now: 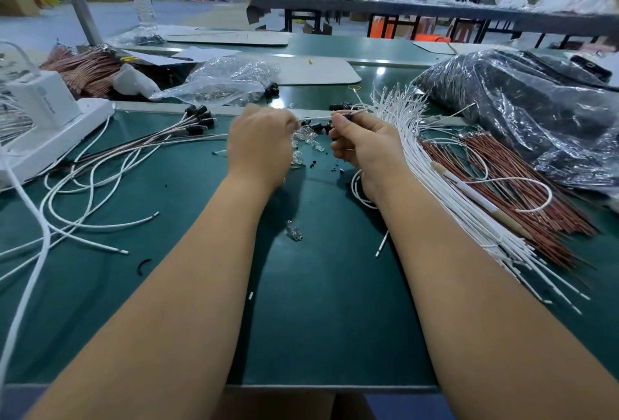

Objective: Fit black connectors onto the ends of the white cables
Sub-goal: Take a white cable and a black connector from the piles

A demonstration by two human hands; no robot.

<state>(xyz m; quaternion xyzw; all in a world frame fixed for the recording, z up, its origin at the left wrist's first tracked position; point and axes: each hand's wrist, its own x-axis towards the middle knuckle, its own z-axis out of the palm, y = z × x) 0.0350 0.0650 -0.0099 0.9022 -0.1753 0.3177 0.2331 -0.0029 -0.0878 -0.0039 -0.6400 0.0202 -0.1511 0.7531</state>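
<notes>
Above the green table (318,302), both hands' grip pinches one white cable (316,117).

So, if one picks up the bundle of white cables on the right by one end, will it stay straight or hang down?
The white cable bundle would probably droop: loose cables on the green table lie in soft curves. It likely feels light, being thin. Strands may slip out, since nothing visibly ties them.

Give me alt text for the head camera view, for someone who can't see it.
Two bare hands meet over a green work table: the left hand and right hand pinch one white cable between them, the right also gripping a black connector. A white cable bundle lies right, finished cables left.
</notes>
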